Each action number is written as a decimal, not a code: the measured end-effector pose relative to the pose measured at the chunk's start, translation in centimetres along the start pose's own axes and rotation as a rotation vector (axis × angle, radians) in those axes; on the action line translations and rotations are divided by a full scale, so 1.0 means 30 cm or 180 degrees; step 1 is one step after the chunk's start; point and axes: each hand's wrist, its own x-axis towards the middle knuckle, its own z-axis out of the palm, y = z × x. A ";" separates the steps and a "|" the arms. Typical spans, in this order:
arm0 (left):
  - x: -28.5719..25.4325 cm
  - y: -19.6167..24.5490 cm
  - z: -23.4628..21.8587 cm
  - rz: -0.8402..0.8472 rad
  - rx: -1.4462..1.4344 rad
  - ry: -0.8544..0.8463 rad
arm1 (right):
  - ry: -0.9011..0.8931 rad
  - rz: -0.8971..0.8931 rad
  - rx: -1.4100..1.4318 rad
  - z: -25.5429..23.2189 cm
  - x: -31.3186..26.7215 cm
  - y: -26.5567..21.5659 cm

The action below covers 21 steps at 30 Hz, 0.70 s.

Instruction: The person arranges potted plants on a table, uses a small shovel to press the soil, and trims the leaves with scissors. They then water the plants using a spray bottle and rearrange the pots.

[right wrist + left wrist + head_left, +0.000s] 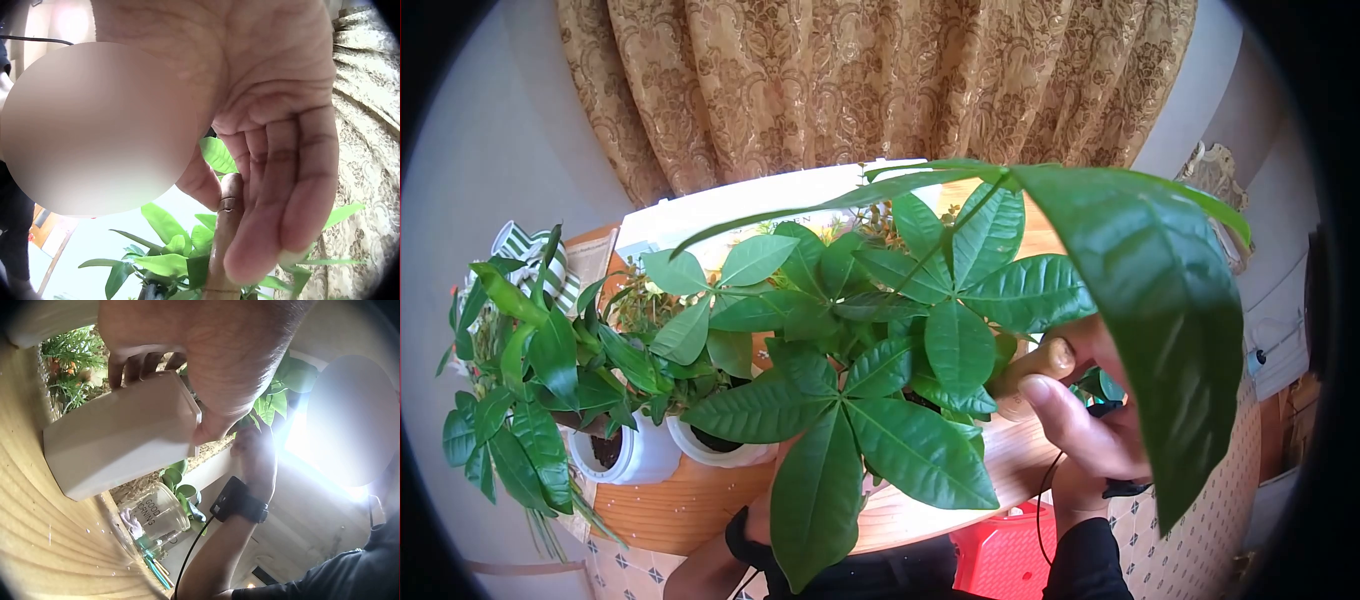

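My left hand grips a tall white flowerpot by its rim, thumb on one side and fingers on the other. That pot stands on the wooden table in the left wrist view. With my right hand I hold the cut-topped brown stem of a leafy green potted plant, thumb and fingers around its upper part. Broad leaves of this plant spread across the middle of the head view and hide most of my left hand and the pot there. One large leaf hangs close to the head camera.
Two white pots, one beside another, hold soil and plants at the left of the wooden table. A clear cup with lettering stands near the held pot. Below the table's front edge is a red stool; a patterned curtain hangs behind.
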 end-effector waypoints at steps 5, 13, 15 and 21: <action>0.020 -0.003 -0.001 0.0007 -0.0061 0.0012 | 0.0063 0.0107 -0.0065 0.002 -0.008 0.000; -0.011 -0.017 0.000 0.0039 -0.0146 0.0024 | 0.0206 0.0284 -0.0108 0.003 -0.017 0.000; -0.013 -0.020 0.000 0.0050 -0.0168 0.0024 | 0.0382 0.0351 -0.0192 0.006 -0.022 0.003; 0.037 -0.016 0.009 0.0074 -0.0237 0.0026 | 0.0831 0.0535 -0.0608 -0.022 -0.046 0.038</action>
